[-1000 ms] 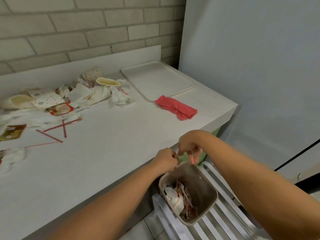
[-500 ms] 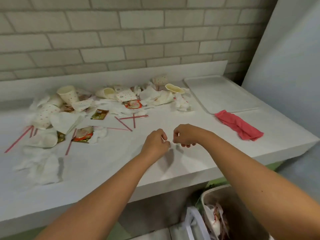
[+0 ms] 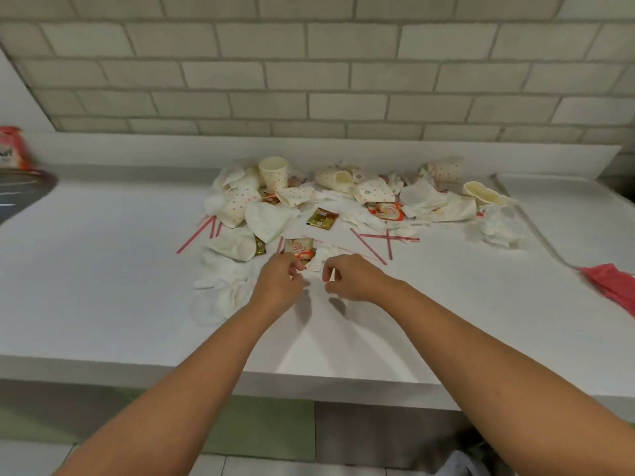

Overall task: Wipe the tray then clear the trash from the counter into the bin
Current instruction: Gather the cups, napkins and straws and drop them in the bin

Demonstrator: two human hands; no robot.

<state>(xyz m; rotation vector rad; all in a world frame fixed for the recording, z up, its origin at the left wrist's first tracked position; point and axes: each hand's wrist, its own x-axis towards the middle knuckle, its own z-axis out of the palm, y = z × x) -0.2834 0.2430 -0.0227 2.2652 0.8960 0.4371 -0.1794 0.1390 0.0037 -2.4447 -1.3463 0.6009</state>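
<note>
A heap of trash lies at the back middle of the white counter: dotted paper cups, crumpled white napkins, sachets and red stirrers. My left hand hovers just in front of an orange sachet, fingers curled and parted, holding nothing. My right hand is beside it, also loosely curled and empty. The white tray shows at the far right, with the red cloth lying in front of it. The bin is out of view.
A brick wall and low white backsplash bound the counter behind. At the far left stand a dark round object and a red-and-white package. The counter's front edge runs below my forearms.
My hands rose from the bin below the counter's right end and moved left over the counter to the near edge of the trash heap. The view swung left, so the bin dropped out.
</note>
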